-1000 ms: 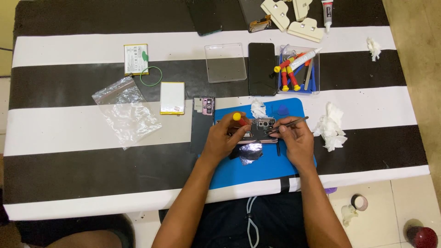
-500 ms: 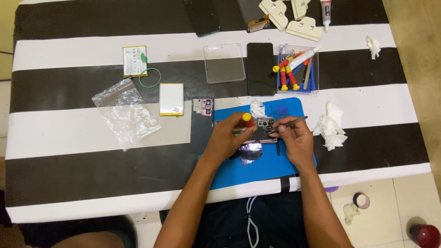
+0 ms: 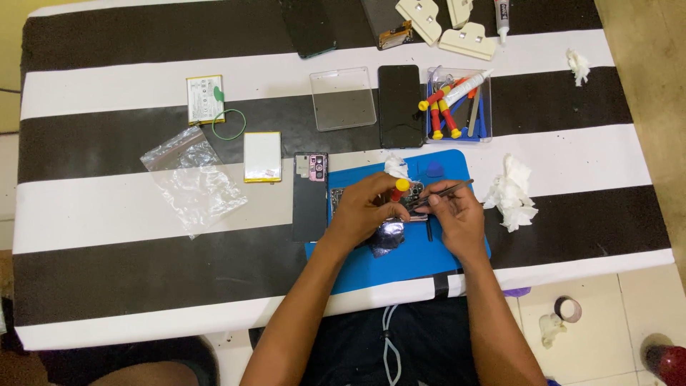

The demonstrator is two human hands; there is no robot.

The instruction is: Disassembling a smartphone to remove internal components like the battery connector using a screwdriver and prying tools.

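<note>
On the far left of the black-and-white striped table [image 3: 107, 207] a white battery pack [image 3: 204, 99] lies beside a green ring [image 3: 229, 124], and nearer sits a crumpled clear plastic bag [image 3: 194, 182]. Right of the bag is a flat yellow-edged battery [image 3: 262, 156], then a dark phone back cover [image 3: 310, 195] with its camera end pointing far, lying just left of the blue work mat [image 3: 400, 261]. On the mat the left hand [image 3: 364, 209] curls over an opened phone [image 3: 411, 200], its fingers closed around a small screwdriver with a red shaft and yellow cap [image 3: 400, 189]. A piece of dark shiny foil [image 3: 386, 236] lies on the mat just near of that hand, and a small white tissue wad [image 3: 395, 166] sits just beyond it. The right hand [image 3: 457, 218] pinches thin metal tweezers [image 3: 439, 194] between thumb and fingers, the tips pressed together and pointed left at the opened phone, close to the screwdriver. Farther away, a clear plastic sheet [image 3: 343, 99] and a black phone [image 3: 400, 106] lie side by side, with a clear tray of tools [image 3: 457, 106] holding red-and-yellow drivers to their right. Right of the mat is a crumpled white tissue [image 3: 511, 191], well apart from a smaller one [image 3: 577, 66] at the far right edge.
</note>
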